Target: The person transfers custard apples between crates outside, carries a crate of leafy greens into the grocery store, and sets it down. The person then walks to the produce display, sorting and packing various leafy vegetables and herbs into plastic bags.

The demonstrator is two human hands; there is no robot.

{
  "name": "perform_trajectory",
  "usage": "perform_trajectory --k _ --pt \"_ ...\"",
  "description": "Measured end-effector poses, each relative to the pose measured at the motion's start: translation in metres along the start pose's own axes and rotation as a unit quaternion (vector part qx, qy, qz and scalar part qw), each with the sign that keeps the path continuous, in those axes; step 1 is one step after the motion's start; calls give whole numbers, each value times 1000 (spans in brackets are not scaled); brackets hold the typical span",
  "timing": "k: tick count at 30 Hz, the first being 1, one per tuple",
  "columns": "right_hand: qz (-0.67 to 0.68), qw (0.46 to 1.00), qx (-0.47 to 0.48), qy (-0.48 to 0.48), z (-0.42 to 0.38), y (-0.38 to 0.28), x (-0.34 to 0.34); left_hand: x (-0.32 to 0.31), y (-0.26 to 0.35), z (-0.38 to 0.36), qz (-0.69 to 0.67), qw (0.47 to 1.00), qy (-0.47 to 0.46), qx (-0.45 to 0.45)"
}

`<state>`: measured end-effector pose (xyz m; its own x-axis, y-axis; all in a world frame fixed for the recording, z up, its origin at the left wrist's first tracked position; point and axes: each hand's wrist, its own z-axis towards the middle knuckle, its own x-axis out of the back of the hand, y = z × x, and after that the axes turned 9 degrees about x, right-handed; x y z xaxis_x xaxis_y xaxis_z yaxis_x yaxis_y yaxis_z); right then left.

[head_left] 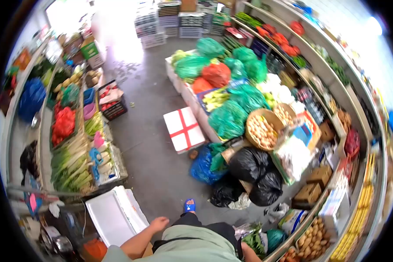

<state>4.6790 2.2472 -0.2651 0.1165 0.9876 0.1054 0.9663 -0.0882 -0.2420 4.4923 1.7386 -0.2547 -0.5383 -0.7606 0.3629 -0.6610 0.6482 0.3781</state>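
White foam box (111, 216): open, on the floor at lower left, just beside the left hand (158, 223), which hangs loosely curled and grips nothing. Right hand: out of view. Nearby: black bags (255, 174), basket of potatoes (263, 129), blue sandal (189, 205).

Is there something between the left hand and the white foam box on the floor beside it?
Nothing visible. The left hand hangs open just right of the white foam box, with only bare grey floor between them. The right hand is out of view.

One head-worn fisheye camera looks steeply down from standing height over a produce shop's floor (148, 144).
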Motion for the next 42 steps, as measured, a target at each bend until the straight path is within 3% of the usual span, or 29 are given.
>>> perform_trajectory --k 1,5,7,8,9,10,11,13,15,17,18,19,20,21,22,23,24,25,27,29,30,33,35,36,38,39,41,42 --pt "30 999 34 -16 2 -21 -3 12 11 10 -48 998 31 -9" --pt "-220 966 126 -44 -13 -158 -32 59 31 38 -306 948 85 5" --pt "-110 991 81 3 -35 -226 -75 76 26 43 -385 915 123 8" --pt "-131 984 94 -74 65 -188 -48 84 24 38 -386 913 126 25" --pt "-151 987 56 -2 -16 -256 -94 88 20 35 -436 888 138 41" --pt "-187 980 34 -49 79 -219 -70 95 13 27 -483 861 151 57" --pt "-292 930 181 -134 61 -240 -91 98 -2 24 -480 860 154 73" --pt "-369 898 176 -164 39 -286 -120 90 -44 34 -432 877 145 151" --pt "-416 876 170 -176 96 -304 -146 69 -100 43 -342 906 175 179" --pt "-463 852 158 -188 143 -315 -156 87 -82 1 -394 875 131 249" --pt "-634 640 341 -267 152 -348 -169 104 -88 -8 -181 963 136 149" --pt "-656 642 300 -260 174 -361 -185 116 -101 -29 45 990 124 40" --pt "-666 630 314 -248 172 -397 -212 129 -112 -26 -40 990 117 64" --pt "-530 823 109 -171 133 -450 -254 141 -123 -22 -126 981 115 88" --pt "-599 769 150 -167 136 -488 -283 182 -88 -22 -64 987 93 114" --pt "-633 700 289 -159 133 -522 -305 201 -67 -23 -11 987 68 143" --pt "-557 755 317 -139 136 -551 -327 204 -85 4 66 986 145 42" --pt "-552 745 356 -115 115 -593 -357 220 -72 26 -253 939 106 208" --pt "-498 769 379 -131 97 -664 -408 271 -44 70 -243 922 221 207" --pt "-356 848 355 -168 60 -725 -456 332 11 104 -523 803 200 204" --pt "-301 881 323 -171 36 -750 -478 360 35 121 -563 782 183 194" --pt "-215 920 277 -173 36 -792 -515 420 84 182 -569 790 197 120" --pt "-297 891 318 -128 34 -805 -520 450 92 220 -373 887 269 37" --pt "-370 856 348 -93 64 -801 -507 467 91 240 -368 894 255 24" --pt "-406 846 345 -23 63 -798 -496 503 82 265 -271 937 212 59" --pt "-460 821 336 21 55 -794 -483 545 100 254 -358 914 58 182" --pt "-448 814 362 83 33 -787 -485 559 30 318 -229 958 25 172" --pt "-348 881 310 84 35 -787 -492 597 22 333 -187 970 48 147"
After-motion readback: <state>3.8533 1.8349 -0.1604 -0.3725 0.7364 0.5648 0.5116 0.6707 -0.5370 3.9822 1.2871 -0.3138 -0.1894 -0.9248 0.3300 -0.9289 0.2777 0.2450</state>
